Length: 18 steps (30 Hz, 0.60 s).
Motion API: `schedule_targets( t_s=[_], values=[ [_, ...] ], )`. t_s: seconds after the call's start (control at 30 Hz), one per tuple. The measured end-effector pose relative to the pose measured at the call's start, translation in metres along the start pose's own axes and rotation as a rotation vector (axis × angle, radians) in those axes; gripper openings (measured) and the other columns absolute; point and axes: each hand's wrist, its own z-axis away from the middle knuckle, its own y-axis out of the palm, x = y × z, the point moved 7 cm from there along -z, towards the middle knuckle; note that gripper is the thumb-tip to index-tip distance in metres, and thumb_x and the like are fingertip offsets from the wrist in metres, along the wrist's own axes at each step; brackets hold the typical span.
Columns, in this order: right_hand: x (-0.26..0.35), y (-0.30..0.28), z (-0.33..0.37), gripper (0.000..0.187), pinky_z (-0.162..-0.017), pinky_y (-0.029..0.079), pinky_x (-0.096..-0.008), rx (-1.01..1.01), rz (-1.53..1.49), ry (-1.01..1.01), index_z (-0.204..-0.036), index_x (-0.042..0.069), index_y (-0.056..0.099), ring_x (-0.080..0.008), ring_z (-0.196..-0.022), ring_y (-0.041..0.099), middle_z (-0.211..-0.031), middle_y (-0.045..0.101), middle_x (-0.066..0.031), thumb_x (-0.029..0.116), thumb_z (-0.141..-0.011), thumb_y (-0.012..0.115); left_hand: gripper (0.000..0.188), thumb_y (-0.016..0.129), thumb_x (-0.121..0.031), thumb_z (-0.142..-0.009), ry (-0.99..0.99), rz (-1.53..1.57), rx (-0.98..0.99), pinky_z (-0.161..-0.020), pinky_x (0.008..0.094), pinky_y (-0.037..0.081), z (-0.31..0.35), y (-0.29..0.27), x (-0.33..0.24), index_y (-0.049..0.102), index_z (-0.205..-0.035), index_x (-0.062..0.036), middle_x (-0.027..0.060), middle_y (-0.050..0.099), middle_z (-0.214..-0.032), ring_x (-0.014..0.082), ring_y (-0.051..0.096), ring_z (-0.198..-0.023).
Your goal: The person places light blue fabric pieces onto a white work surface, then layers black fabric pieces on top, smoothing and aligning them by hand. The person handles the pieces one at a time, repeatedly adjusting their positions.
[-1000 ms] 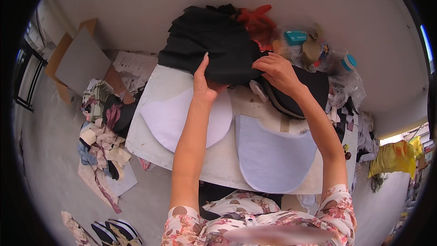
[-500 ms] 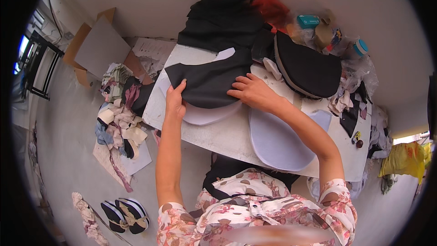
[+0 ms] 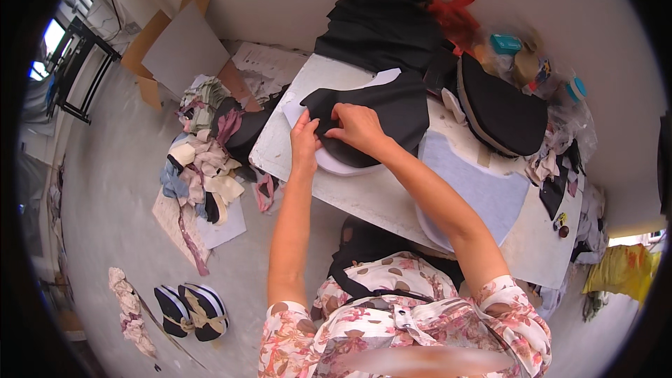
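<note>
Since the earlier frame, the right hand shifts leftward over the black cloth piece, nearing the left hand, which pinches its left edge. The right fingers curl; whether they grip is unclear. The cloth overlaps white pieces on the table.

Toward the table's left edge, the black cloth hides most of the white piece beneath, while the right forearm covers part of the blue-grey piece at the near edge. A yellowish bit by the right edge is too small to tell. Beyond, the dark rim cuts off a yellow bag.
</note>
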Motion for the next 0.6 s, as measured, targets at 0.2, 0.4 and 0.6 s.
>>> schedule_targets(
  t_s=[0.2, 0.4, 0.6],
  values=[
    [-0.003, 0.004, 0.003, 0.009, -0.069, 0.05, -0.0447, -0.006, -0.001, -0.023, -0.082, 0.002, 0.069, -0.0362, -0.077, 0.065, -0.08, 0.067, -0.0177, 0.01, -0.079, 0.065, 0.041, 0.057, -0.031, -0.096, 0.014, 0.027, -0.053, -0.057, 0.0261, 0.052, 0.003, 0.003, -0.008, 0.055, -0.123, -0.0007, 0.0039, 0.065, -0.099, 0.0117, 0.062, -0.077],
    [-0.004, -0.003, 0.002, 0.014, -0.068, 0.05, -0.0465, 0.009, -0.015, -0.069, -0.083, 0.002, 0.07, -0.0379, -0.075, 0.064, -0.078, 0.066, -0.019, 0.012, -0.083, 0.06, 0.037, 0.064, -0.035, -0.092, 0.026, -0.048, -0.05, -0.056, 0.0259, 0.054, 0.005, 0.008, -0.019, 0.064, -0.108, -0.0022, 0.0044, 0.066, -0.093, 0.0118, 0.063, -0.074],
    [0.001, -0.005, -0.001, 0.016, -0.068, 0.049, -0.0461, 0.06, 0.005, -0.073, -0.083, 0.003, 0.07, -0.0385, -0.076, 0.064, -0.078, 0.066, -0.0191, 0.014, -0.083, 0.059, 0.033, 0.073, -0.017, -0.085, 0.148, -0.195, -0.046, -0.052, 0.0237, 0.052, -0.003, -0.001, -0.018, 0.061, -0.11, 0.0008, 0.0037, 0.067, -0.088, 0.0097, 0.064, -0.07]
  ],
)
